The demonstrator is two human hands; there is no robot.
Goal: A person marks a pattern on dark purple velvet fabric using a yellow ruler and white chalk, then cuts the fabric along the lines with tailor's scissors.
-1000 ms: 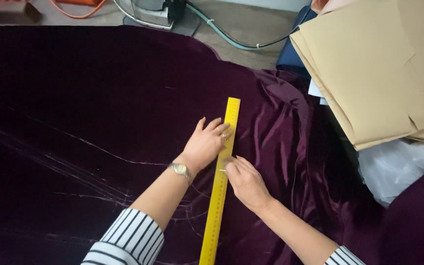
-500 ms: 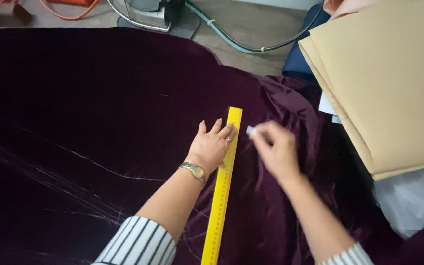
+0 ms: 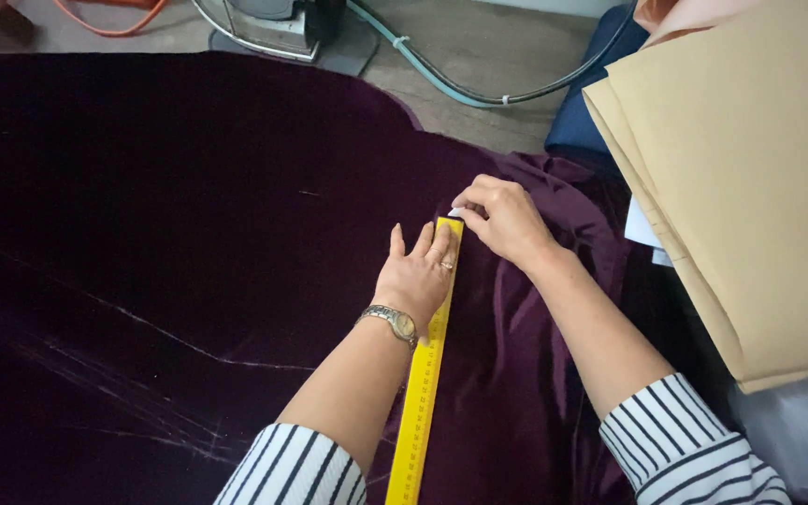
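A long yellow ruler point(image 3: 420, 402) lies on dark purple velvet cloth point(image 3: 189, 187) that covers the table. My left hand point(image 3: 418, 271), with a wristwatch and a ring, presses flat on the ruler's upper part, fingers spread. My right hand point(image 3: 502, 220) is at the ruler's far end, fingers pinched on a small white piece of chalk point(image 3: 455, 212) whose tip touches the cloth. Faint white chalk lines point(image 3: 142, 323) cross the cloth at the left.
A stack of tan paper pattern sheets point(image 3: 750, 168) lies at the right, over white material point(image 3: 797, 430). At the far edge stand a metal machine base point(image 3: 273, 23), a teal hose point(image 3: 441, 79) and an orange cord point(image 3: 105, 19). Dark blue fabric point(image 3: 591, 122) sits beside the sheets.
My right hand rose from beside the ruler's middle, then came down at the ruler's far end with the chalk. My left hand slid a little up the ruler.
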